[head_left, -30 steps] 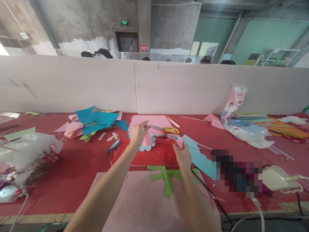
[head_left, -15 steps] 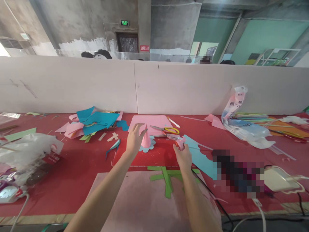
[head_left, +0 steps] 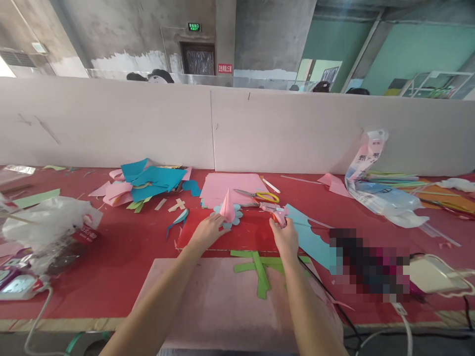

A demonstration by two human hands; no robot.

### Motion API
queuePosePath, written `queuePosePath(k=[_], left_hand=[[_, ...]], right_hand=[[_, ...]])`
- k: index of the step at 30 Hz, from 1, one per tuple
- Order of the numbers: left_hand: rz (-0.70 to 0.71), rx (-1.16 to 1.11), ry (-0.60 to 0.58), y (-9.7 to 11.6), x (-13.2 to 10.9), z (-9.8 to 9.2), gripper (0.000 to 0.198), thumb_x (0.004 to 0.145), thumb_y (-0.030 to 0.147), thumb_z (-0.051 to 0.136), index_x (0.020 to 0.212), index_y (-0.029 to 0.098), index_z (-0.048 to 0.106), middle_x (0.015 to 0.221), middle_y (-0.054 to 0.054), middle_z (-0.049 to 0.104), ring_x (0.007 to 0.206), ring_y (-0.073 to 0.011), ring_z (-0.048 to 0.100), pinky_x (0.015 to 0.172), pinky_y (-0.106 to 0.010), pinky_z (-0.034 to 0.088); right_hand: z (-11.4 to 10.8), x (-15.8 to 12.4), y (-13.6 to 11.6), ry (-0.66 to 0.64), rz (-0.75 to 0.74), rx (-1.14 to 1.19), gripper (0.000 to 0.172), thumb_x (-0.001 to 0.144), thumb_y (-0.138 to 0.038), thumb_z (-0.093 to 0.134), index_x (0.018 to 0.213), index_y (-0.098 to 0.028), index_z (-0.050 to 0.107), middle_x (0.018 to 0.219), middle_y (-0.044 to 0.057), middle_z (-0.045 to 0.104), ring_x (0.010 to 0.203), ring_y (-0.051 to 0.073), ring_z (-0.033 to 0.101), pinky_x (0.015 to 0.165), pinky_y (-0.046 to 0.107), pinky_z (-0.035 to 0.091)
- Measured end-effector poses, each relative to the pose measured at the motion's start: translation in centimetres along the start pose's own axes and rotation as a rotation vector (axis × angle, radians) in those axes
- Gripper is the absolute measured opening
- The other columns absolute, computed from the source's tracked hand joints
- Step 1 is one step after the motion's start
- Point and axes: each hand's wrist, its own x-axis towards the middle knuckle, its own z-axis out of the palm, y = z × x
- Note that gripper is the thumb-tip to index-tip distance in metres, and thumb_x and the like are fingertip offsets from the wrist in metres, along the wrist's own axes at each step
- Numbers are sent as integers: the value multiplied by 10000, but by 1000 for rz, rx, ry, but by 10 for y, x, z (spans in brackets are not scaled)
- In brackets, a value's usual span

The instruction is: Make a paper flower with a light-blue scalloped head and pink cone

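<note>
A pink paper cone (head_left: 227,208) stands upright, point up, on a light blue scalloped paper piece (head_left: 236,215) at the middle of the table. Both rest over a shiny red sheet (head_left: 252,231). My left hand (head_left: 208,231) is at the near left side of the blue piece, its fingers and thumb closed on the edge; the fingertips are partly hidden. A pink hot glue gun (head_left: 281,215) is held in my right hand (head_left: 286,240), its nozzle pointing left. Scissors with yellow handles (head_left: 267,197) lie on pink sheets (head_left: 215,187) just behind.
Green paper strips (head_left: 261,272) lie on a pale pink board (head_left: 208,296) in front. Blue scalloped paper (head_left: 308,237) and a black cord (head_left: 326,296) are at the right. Paper scraps (head_left: 156,180) and a plastic bag (head_left: 52,222) sit left. A white partition (head_left: 148,118) stands behind.
My left hand has come down from beside the cone to the near left edge of the blue scalloped piece. My right hand still holds the glue gun. The view has shifted slightly.
</note>
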Motion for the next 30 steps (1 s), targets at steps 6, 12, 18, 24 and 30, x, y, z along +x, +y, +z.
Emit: queuePosePath(k=[6,12,18,24,30], left_hand=[[-17,85,-26,3,2,5,198,803,357,485,875,199,578,884,-43,605,818,-153,548,632,-227,412],[-22,80,-20,1,-1,6,187,805,267,463,943,209,575,922,-51,621,871,-166,561,669,-226,421],[-124,-105,13,-4,-2,5,162,795,276,454,870,222,587,874,-19,627,755,-140,587,670,-223,424],[-183,-305,92,-9,-1,8,145,770,253,465,807,203,596,803,-18,639,717,-136,577,679,-219,427],[-198,-338,111,-9,1,9,160,761,237,464,805,200,613,810,-20,647,738,-141,579,705,-230,434]], right_hand=[[0,1,0,-8,8,-11,376,690,-498,488,945,-223,517,828,26,617,765,207,561,559,248,322],[-1,0,-1,-5,-1,10,389,683,-498,488,937,-206,529,805,39,613,739,208,560,548,250,327],[0,2,0,-3,-28,36,377,678,-502,485,903,-203,532,779,37,603,714,201,552,554,248,340],[7,-3,-2,-157,-319,127,415,704,-521,488,961,-195,508,785,20,604,698,169,553,634,244,391],[22,-9,-1,-110,-480,-125,429,714,-465,482,1037,-184,503,887,55,611,757,183,562,603,246,389]])
